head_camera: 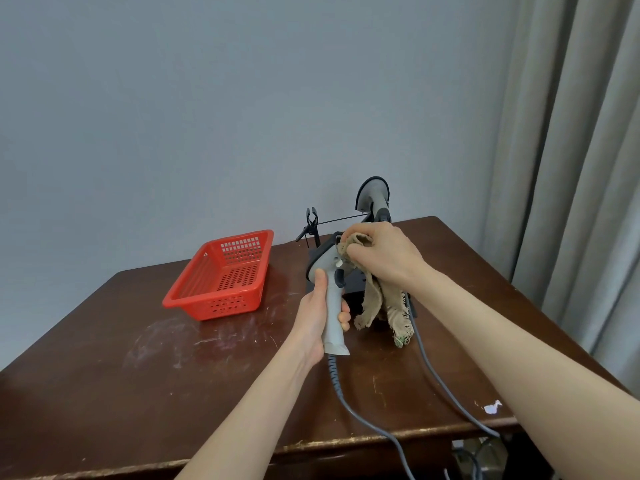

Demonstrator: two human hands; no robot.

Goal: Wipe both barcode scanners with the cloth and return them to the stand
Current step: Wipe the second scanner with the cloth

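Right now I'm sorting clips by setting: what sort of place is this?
Probably a plain indoor room, perhaps an office corner: a scuffed wooden table against a bare grey wall, with grey curtains at right.

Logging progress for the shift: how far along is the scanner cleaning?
Done: nothing certain. In hand: the left hand grips a grey scanner by its handle while the right hand holds the cloth against its head. Left: returning it to the stand; the second scanner sits there, wiped or not I cannot tell.

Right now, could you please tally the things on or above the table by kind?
Barcode scanners: 2, one held, one at the back
Cloth: 1
Stand: 1
Red basket: 1
Total: 5
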